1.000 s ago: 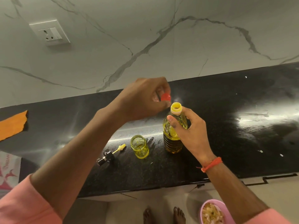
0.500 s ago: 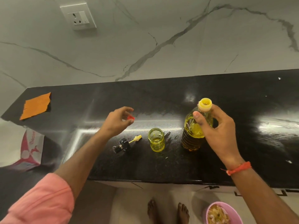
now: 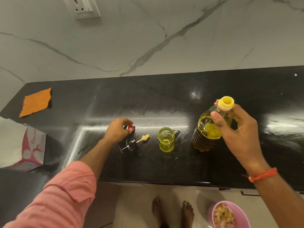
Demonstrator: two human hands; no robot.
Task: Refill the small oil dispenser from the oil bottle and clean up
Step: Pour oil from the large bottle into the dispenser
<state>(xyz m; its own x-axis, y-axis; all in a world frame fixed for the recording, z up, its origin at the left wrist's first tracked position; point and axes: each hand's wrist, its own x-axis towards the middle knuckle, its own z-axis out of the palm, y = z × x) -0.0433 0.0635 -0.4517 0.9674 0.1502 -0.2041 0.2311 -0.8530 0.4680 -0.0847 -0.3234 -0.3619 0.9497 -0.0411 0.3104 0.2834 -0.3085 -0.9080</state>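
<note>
Uncapped oil bottle (image 3: 209, 130) upright on counter, small open glass dispenser (image 3: 166, 141) beside it, nearly empty

Left hand (image 3: 117, 131) at 9 o'clock of small jar (image 3: 166, 141), fingers on red cap (image 3: 131, 128) resting on black worktop (image 3: 164, 168). Black pump top (image 3: 130, 145) lying at 6 o'clock of cap. Right hand (image 3: 236, 129) grips uncapped oil bottle (image 3: 209, 130) by shoulder, at 3 o'clock of jar. Orange cloth (image 3: 36, 101) far at 9 o'clock.

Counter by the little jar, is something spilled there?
Yes. A wet, shiny patch spreads on the counter just right of the small open jar, toward the oil bottle. It looks like spilled oil.
</note>
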